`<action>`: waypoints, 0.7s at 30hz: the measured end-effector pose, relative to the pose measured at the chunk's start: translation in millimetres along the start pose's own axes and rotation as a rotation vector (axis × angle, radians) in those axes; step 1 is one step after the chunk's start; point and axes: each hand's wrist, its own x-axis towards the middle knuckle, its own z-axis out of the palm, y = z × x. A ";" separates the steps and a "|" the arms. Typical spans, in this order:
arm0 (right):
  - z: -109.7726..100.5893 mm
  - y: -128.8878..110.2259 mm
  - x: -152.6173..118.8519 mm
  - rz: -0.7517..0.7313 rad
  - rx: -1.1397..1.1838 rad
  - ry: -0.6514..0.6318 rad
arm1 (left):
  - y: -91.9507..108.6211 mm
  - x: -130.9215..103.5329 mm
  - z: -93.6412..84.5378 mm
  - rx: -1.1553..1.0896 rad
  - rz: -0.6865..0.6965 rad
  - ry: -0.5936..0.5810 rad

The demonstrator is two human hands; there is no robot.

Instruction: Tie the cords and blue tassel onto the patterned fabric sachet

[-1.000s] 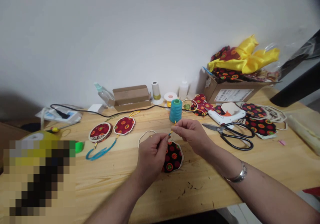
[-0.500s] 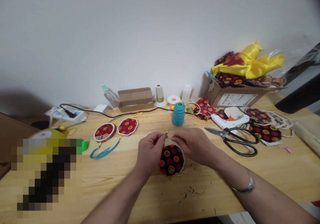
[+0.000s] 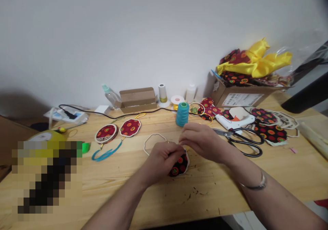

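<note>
My left hand (image 3: 167, 160) is closed in a pinch over a scalloped pouch (image 3: 180, 165) of black cloth with red and orange flower dots and a pale rim. A bit of yellow cord (image 3: 187, 148) shows at its fingertips; most of it is hidden. My right hand (image 3: 200, 139), a silver bangle on its wrist, is pinched shut right beside the left fingertips, and what lies between its fingers is hidden. Left of the pouch lies a pale scalloped frame (image 3: 146, 141). Just behind my hands stands a cone of teal thread (image 3: 182, 115).
Black-handled scissors (image 3: 246, 139) and a white glue gun (image 3: 235, 122) lie at right, near cloth pieces (image 3: 271, 132). Two finished red pendants (image 3: 130, 127) lie at left. A carton (image 3: 239, 95) of fabric, a small open box (image 3: 138, 100) and a black cable (image 3: 123, 116) are behind.
My left hand has moved right and turned, covering more of the pouch and the yellow cord that stood up from its fingertips. My right hand has shifted slightly up. The pale frame now shows more.
</note>
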 end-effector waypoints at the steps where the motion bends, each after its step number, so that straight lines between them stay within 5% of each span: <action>1: 0.7 4.4 0.0 0.060 0.110 0.011 | 1.4 -0.3 -0.3 -0.044 -0.012 -0.016; 8: 14.4 22.0 2.1 0.421 0.546 0.004 | 2.5 0.8 -3.0 -0.302 -0.172 0.198; 14: 25.3 15.7 5.2 0.639 0.659 -0.052 | 0.2 2.3 -5.6 -0.227 -0.206 0.394; 21: 30.3 2.0 2.4 0.476 0.458 -0.070 | -3.7 3.9 -5.1 -0.084 -0.197 0.518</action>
